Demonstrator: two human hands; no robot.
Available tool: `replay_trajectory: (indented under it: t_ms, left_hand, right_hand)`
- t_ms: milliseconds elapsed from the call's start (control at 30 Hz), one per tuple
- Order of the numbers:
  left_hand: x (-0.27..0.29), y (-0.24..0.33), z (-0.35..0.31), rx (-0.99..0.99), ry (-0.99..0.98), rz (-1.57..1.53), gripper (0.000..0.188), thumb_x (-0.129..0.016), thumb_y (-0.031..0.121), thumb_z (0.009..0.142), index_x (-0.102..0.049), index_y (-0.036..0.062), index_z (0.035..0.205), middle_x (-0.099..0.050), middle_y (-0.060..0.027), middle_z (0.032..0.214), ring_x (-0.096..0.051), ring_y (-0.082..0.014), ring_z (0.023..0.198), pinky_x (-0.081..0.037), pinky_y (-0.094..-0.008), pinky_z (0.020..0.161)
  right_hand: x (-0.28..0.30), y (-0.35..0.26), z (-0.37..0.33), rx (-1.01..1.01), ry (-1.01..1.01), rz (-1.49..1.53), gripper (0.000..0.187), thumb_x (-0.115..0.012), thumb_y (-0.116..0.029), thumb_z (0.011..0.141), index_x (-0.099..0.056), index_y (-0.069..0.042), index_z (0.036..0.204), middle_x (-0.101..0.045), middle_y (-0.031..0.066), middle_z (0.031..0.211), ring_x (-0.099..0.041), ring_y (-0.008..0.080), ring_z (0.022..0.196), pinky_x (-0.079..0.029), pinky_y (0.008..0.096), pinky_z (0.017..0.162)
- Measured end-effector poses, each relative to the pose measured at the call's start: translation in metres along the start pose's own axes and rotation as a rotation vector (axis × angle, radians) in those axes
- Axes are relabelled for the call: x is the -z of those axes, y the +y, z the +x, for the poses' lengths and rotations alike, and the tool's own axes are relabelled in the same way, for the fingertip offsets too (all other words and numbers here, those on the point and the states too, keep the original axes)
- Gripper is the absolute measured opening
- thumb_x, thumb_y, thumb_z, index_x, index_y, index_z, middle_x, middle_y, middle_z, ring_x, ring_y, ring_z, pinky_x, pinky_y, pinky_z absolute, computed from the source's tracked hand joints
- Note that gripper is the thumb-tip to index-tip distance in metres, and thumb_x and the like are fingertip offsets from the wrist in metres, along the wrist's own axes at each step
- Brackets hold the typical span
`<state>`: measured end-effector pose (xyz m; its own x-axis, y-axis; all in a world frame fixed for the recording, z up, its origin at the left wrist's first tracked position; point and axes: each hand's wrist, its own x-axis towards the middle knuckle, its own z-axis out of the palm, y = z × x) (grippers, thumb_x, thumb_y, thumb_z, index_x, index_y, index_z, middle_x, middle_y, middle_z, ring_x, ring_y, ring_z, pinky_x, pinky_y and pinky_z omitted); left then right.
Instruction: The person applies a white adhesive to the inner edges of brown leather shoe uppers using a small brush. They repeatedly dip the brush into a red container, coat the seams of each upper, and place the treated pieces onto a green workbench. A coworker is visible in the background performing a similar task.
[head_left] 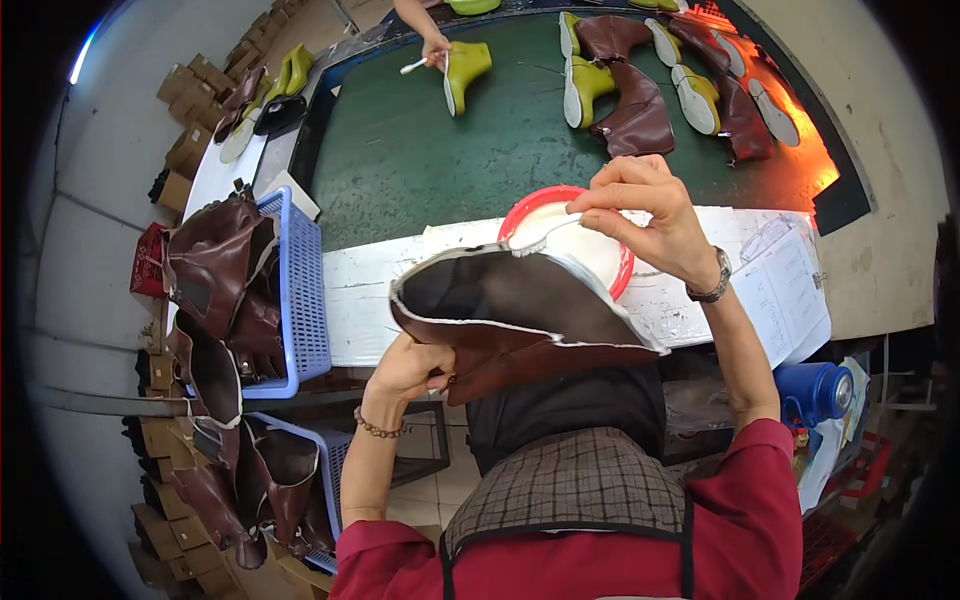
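My left hand point(408, 372) is closed around the underside of a dark brown leather boot upper point(510, 365), holding it tilted with its wide opening facing up. A pale white band runs along the opening's edge. In a pinch, my right hand point(645, 215) grips a white brush point(540, 238), thin-handled like a toothbrush. Its bristles touch the far edge of the upper. Behind the upper stands a red-rimmed bowl point(628, 270) with a white, creamy substance in it, partly hidden by my right hand and the upper.
Blue baskets point(308, 290) of brown uppers stand at left. Across the green-topped table point(400, 150), a co-worker's hand point(435, 50) holds a yellow-green boot form point(466, 75) and a white-handled brush. More forms and brown uppers point(635, 110) lie far right, near papers point(780, 290) and a blue flask point(810, 392).
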<state>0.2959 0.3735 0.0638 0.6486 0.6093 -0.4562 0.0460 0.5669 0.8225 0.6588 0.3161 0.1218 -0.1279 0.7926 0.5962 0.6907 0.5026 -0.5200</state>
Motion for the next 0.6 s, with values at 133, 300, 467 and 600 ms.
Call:
replay_trajectory:
  t_ms: [133, 300, 467, 600]
  left_hand:
    - [-0.017, 0.007, 0.005, 0.132, -0.069, 0.049, 0.026, -0.050, -0.014, 0.069, -0.065, -0.0098, 0.090, -0.057, -0.0096, 0.063, -0.041, -0.0090, 0.040, -0.027, -0.0232, 0.034]
    - [-0.038, 0.010, 0.012, 0.220, -0.148, 0.085, 0.036, -0.048, -0.012, 0.067, -0.064, -0.0135, 0.099, -0.062, -0.0149, 0.065, -0.039, -0.0104, 0.038, -0.027, -0.0238, 0.032]
    - [-0.029, 0.023, 0.009, 0.155, -0.162, -0.122, 0.042, -0.048, -0.013, 0.069, -0.062, -0.0127, 0.108, -0.067, -0.0209, 0.079, -0.042, -0.0162, 0.040, -0.028, -0.0265, 0.034]
    - [0.009, 0.020, 0.021, -0.030, -0.054, -0.371, 0.038, -0.050, -0.015, 0.071, -0.063, -0.0106, 0.107, -0.070, -0.0207, 0.091, -0.053, -0.0202, 0.051, -0.037, -0.0282, 0.042]
  right_hand:
    - [0.002, 0.001, 0.014, 0.124, -0.049, -0.072, 0.015, -0.083, -0.018, 0.082, -0.081, -0.014, 0.097, -0.067, -0.0014, 0.088, -0.060, 0.0140, 0.085, -0.036, 0.0325, 0.086]
    - [-0.023, -0.006, 0.038, 0.218, -0.115, -0.028, 0.015, -0.083, -0.021, 0.083, -0.081, -0.016, 0.096, -0.066, -0.0033, 0.090, -0.059, 0.0134, 0.086, -0.035, 0.0325, 0.088]
    - [-0.011, 0.021, 0.039, 0.075, 0.098, 0.083, 0.009, -0.077, -0.016, 0.090, -0.080, -0.009, 0.096, -0.067, 0.0011, 0.090, -0.063, 0.0145, 0.079, -0.047, 0.0315, 0.077]
    - [0.017, 0.084, -0.033, -0.266, 0.423, 0.018, 0.013, -0.065, -0.006, 0.099, -0.072, 0.005, 0.095, -0.067, 0.0054, 0.089, -0.059, 0.0103, 0.080, -0.050, 0.0293, 0.071]
